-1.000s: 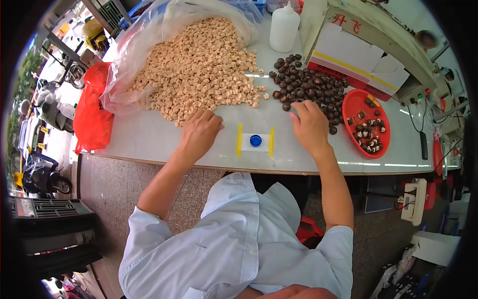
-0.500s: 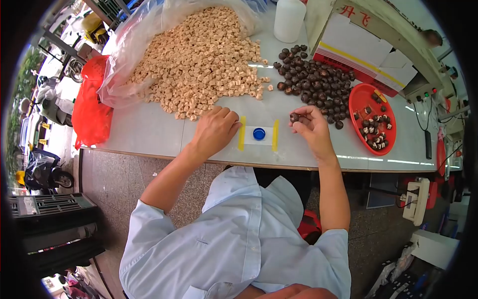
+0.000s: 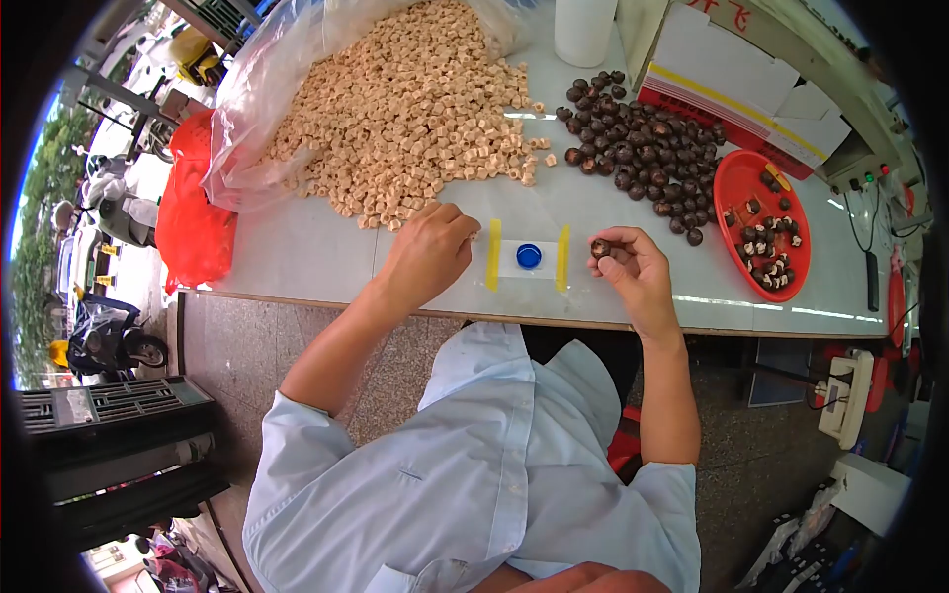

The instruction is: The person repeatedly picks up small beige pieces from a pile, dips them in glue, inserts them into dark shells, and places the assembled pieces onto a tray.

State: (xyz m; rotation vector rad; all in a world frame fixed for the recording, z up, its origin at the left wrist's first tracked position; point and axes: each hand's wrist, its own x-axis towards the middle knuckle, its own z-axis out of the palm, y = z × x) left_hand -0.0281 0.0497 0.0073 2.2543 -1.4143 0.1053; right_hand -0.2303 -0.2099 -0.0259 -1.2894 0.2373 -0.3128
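My left hand [image 3: 432,249] is closed at the front edge of the beige pile, its fingertips pinching a small beige cube [image 3: 474,235] that barely shows. In my right hand [image 3: 638,280], a dark brown round nut-like ball [image 3: 600,248] sits between thumb and fingers. Between the two hands lies a blue round cap-like holder [image 3: 529,256] on a white patch, with a yellow tape strip [image 3: 493,255] to its left and another yellow strip [image 3: 562,258] to its right. A big heap of beige cubes [image 3: 405,119] spreads beyond my left hand. Dark balls [image 3: 647,148] are heaped beyond my right hand.
A red plate [image 3: 727,222] with dark balls and pale-marked pieces stands at the right. A clear plastic bag [image 3: 242,128] lies around the beige heap, beside a red bag [image 3: 193,212]. A white container [image 3: 583,35] and a carton [image 3: 736,84] stand at the back.
The view has shifted slightly, so the table appears moved right and up. My right hand has turned a little and lowered with the ball. A pale piece now shows at my left fingertips.
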